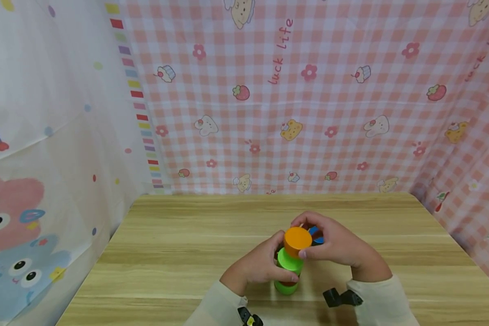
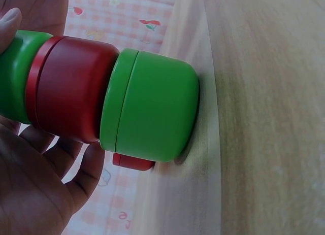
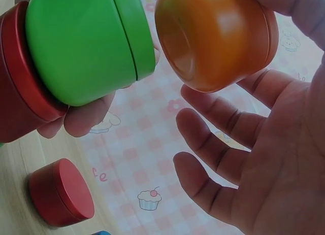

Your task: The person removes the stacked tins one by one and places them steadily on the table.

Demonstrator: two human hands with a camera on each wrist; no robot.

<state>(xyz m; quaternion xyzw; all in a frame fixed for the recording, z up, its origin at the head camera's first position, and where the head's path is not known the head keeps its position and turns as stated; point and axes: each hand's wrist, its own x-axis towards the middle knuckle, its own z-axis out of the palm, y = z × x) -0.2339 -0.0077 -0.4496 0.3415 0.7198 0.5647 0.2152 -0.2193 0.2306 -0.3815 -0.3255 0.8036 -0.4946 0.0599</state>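
A stack of small round lidded tins stands on the table: a green tin at the bottom, a red tin in the middle and another green tin on top. My left hand grips the stack around its upper part, thumb in front and fingers behind. Just over the top green tin, my right hand holds an orange tin between thumb and fingers, tilted. In the right wrist view, a gap shows between the orange tin's base and the green lid.
Behind the stack a separate red tin stands on the wooden table. A blue tin is partly hidden by my right hand. Patterned cloth hangs along the table's back and both sides.
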